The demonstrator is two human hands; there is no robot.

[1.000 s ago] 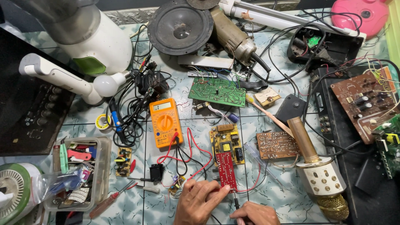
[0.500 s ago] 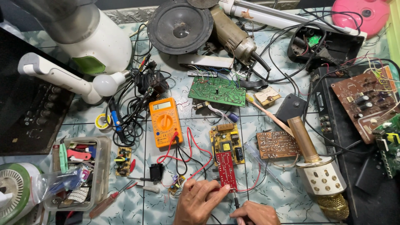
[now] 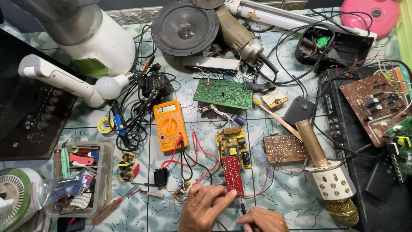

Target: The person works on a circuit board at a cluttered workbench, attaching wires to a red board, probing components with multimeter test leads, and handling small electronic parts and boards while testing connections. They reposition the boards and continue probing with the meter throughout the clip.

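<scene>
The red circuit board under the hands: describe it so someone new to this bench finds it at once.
Start at the orange multimeter in the middle of the tiled table and follow its red and black leads down and right. There a yellow board lies, and the red circuit board sits against its lower end, with the left hand touching its bottom corner. It is the only narrow, plain red board; its neighbours are yellow, green or brown.

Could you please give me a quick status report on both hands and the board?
Left hand steadying red circuit board, fingertips on its lower edge. Right hand holding black probe tip at board's bottom corner. Red multimeter leads looped beside it.
</scene>
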